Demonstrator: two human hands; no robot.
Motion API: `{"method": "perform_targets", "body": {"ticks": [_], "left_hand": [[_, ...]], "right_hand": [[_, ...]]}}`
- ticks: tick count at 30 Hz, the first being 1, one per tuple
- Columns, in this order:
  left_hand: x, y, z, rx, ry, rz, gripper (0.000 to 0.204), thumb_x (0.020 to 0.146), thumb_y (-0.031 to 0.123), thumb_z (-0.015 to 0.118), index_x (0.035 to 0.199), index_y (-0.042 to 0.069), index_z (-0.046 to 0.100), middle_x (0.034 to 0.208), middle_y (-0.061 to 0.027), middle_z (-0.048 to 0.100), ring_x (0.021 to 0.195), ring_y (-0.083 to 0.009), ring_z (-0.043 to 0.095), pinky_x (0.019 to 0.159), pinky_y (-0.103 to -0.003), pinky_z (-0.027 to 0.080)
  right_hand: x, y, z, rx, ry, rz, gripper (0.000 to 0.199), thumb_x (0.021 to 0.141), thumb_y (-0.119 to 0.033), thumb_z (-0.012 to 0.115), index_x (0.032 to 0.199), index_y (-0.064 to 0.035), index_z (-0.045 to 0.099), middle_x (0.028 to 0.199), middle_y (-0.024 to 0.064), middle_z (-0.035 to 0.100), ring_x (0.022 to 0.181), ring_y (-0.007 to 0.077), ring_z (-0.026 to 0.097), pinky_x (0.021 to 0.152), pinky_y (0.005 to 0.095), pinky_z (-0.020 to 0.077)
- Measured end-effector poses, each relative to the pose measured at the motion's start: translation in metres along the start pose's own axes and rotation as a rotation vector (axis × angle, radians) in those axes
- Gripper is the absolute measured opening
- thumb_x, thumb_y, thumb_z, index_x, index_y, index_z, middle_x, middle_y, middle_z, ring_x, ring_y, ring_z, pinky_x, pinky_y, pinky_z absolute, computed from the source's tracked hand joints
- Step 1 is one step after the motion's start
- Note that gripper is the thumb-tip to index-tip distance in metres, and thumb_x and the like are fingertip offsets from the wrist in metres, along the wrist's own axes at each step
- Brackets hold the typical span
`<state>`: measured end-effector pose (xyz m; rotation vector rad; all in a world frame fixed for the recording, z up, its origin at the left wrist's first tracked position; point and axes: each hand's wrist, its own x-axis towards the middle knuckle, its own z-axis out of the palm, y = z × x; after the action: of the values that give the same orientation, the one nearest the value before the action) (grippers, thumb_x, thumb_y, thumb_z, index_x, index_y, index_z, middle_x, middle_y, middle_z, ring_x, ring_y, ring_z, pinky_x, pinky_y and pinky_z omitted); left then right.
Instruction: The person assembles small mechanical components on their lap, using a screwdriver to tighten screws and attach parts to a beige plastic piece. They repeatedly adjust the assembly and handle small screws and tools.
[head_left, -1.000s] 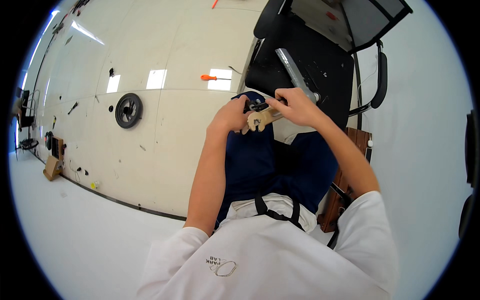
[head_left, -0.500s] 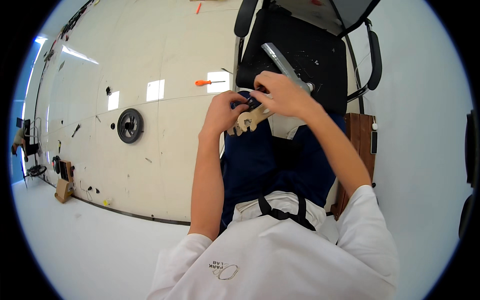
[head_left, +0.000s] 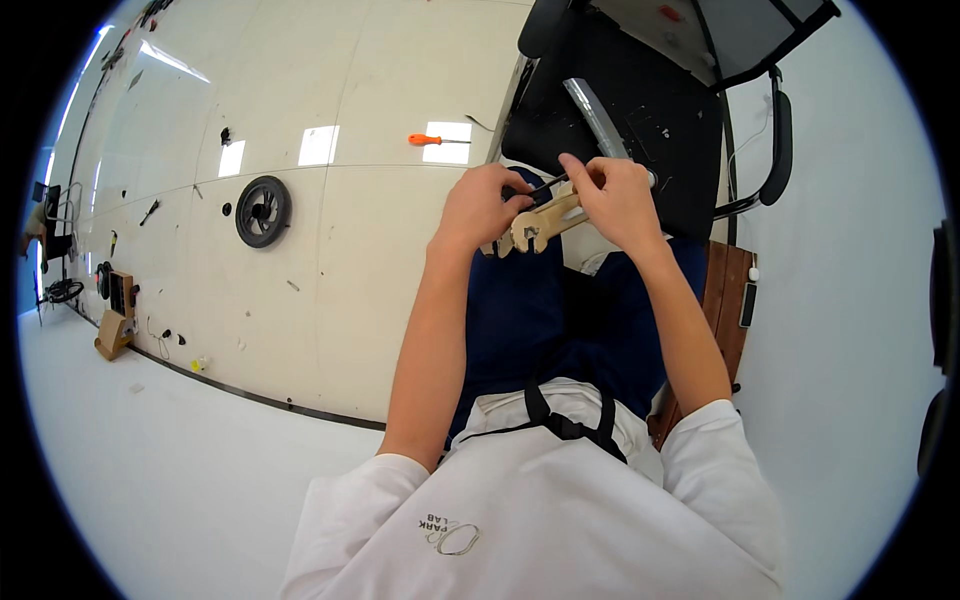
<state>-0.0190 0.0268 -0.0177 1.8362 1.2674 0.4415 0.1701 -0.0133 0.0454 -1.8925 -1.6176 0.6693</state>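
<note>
A beige forked part (head_left: 545, 222) with hooked, notched ends lies across my left thigh, between my two hands. My left hand (head_left: 478, 208) is closed at its left side, thumb and fingers pinched round the dark end of a thin black rod-like piece (head_left: 548, 185). This piece slants up toward my right hand (head_left: 620, 205), which is closed over the far end of the beige part, thumb and forefinger close to the rod's tip. My fingers hide the ends of both pieces. Just beyond my right hand, a grey metal tube (head_left: 597, 118) rests on the black chair seat (head_left: 660, 130).
An orange-handled screwdriver (head_left: 425, 140) and a black wheel (head_left: 263, 211) lie on the tiled floor (head_left: 370, 270) to the left. Small parts are scattered there, with an open cardboard box (head_left: 115, 333) farther off. A wooden box (head_left: 725, 300) stands at my right.
My hands have moved apart, baring the thin black piece between them. In the picture, hands, beige part and chair sit farther right as the view shifted.
</note>
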Motion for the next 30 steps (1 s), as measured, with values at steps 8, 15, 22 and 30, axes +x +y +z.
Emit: {"method": "perform_targets", "body": {"ticks": [8, 15, 22, 30], "left_hand": [[0.001, -0.002, -0.002, -0.040, -0.001, -0.034, 0.021, 0.079, 0.010, 0.078, 0.098, 0.002, 0.078, 0.096, -0.0139, 0.074, 0.090, -0.0274, 0.070, 0.082, -0.036, 0.054], [0.001, -0.007, -0.002, -0.048, -0.033, -0.020, 0.023, 0.078, 0.009, 0.079, 0.101, 0.003, 0.078, 0.097, -0.0149, 0.075, 0.092, -0.0272, 0.071, 0.083, -0.037, 0.055], [0.002, -0.007, -0.002, -0.058, -0.031, -0.018, 0.022, 0.079, 0.010, 0.079, 0.100, 0.004, 0.079, 0.097, -0.0148, 0.075, 0.091, -0.0269, 0.071, 0.083, -0.037, 0.055], [0.003, -0.009, -0.001, -0.071, -0.035, 0.003, 0.023, 0.079, 0.014, 0.078, 0.099, 0.002, 0.079, 0.095, -0.0183, 0.074, 0.090, -0.0309, 0.072, 0.083, -0.039, 0.056]], "right_hand": [[0.009, -0.009, 0.029, -0.069, 0.206, 0.043, 0.044, 0.092, -0.030, 0.065, 0.066, 0.0056, 0.066, 0.061, 0.0220, 0.064, 0.058, 0.0388, 0.065, 0.062, 0.0438, 0.0523], [0.005, -0.001, 0.044, -0.089, 0.292, 0.040, 0.037, 0.091, -0.025, 0.064, 0.074, 0.0072, 0.066, 0.068, 0.0220, 0.067, 0.065, 0.0386, 0.067, 0.064, 0.0454, 0.0522], [-0.001, -0.007, 0.038, -0.004, 0.276, 0.079, 0.038, 0.092, -0.025, 0.064, 0.073, 0.0075, 0.066, 0.069, 0.0228, 0.067, 0.066, 0.0381, 0.066, 0.065, 0.0439, 0.0517], [-0.015, -0.018, 0.077, 0.657, 0.547, 0.301, 0.037, 0.098, -0.023, 0.066, 0.101, 0.0133, 0.067, 0.076, 0.0153, 0.071, 0.068, 0.0177, 0.072, 0.060, 0.0279, 0.0573]]}}
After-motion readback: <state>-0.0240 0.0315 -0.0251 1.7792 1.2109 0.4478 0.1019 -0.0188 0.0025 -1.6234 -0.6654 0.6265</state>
